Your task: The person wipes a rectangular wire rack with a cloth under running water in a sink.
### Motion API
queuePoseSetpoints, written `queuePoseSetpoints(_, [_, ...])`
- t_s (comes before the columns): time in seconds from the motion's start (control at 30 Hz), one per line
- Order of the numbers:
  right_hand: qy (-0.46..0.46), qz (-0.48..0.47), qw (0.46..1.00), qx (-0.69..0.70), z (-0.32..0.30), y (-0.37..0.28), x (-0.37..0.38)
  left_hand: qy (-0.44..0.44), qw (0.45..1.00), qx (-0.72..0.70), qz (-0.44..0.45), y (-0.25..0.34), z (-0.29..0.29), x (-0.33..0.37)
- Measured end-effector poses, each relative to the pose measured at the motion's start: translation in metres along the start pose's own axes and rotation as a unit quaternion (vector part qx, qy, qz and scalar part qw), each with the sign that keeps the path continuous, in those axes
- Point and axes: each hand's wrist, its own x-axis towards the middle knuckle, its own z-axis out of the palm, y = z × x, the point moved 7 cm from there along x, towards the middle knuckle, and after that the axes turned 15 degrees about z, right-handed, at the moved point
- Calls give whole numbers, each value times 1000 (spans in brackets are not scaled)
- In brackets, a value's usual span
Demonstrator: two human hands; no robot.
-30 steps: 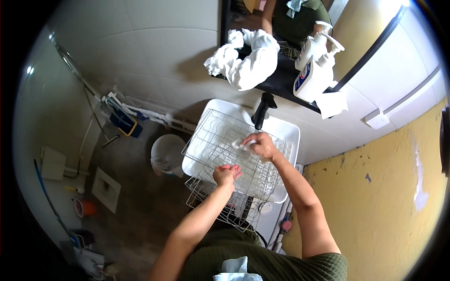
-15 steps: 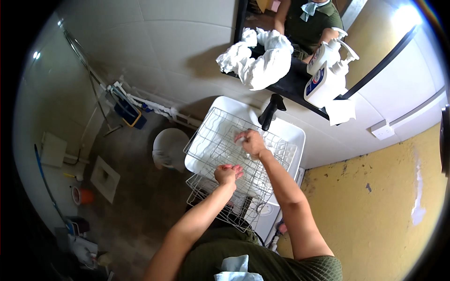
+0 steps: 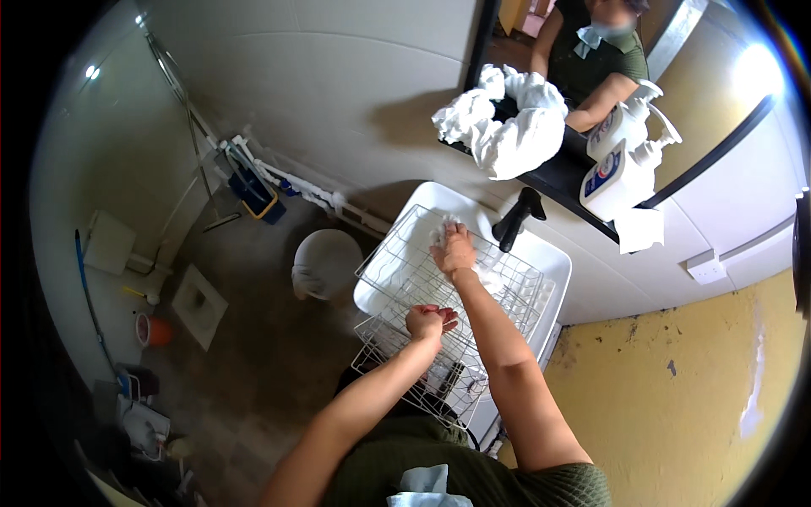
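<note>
A wire rack (image 3: pixel 397 258) of thin metal rods lies slanted over a white sink (image 3: pixel 553 253). Its lower part folds down in front of the sink's near edge, close to my body. My left hand (image 3: pixel 431 324) is closed around the rack's wires near their middle, fingers curled upward. Farther up the rack, my right hand (image 3: pixel 456 250) presses a bunched white cloth (image 3: pixel 446 226) against the wires. Part of the cloth is hidden under that hand.
A black faucet (image 3: pixel 517 221) stands behind the sink. Above it, a black shelf under a mirror bears a crumpled white cloth (image 3: pixel 524 127) and two white pump bottles (image 3: pixel 621 182). A white bucket (image 3: pixel 328 260) stands on the floor to the left, near a squat toilet (image 3: pixel 200 306).
My right hand has moved with the cloth up the rack toward its far left part. My left hand keeps its hold. The whole view has shifted slightly.
</note>
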Motion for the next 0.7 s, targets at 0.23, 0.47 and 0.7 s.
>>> queuePoseSetpoints(0.23, [-166, -37, 985, 7, 27, -6, 14, 10, 999, 45, 13, 11, -5, 6])
queuePoseSetpoints(0.47, [-266, -267, 925, 58, 6, -38, -45, 8, 999, 49, 20, 16, -10, 11])
queuePoseSetpoints(0.7, [-361, -184, 902, 147, -8, -73, -56, 3, 999, 48, 24, 18, -11, 8])
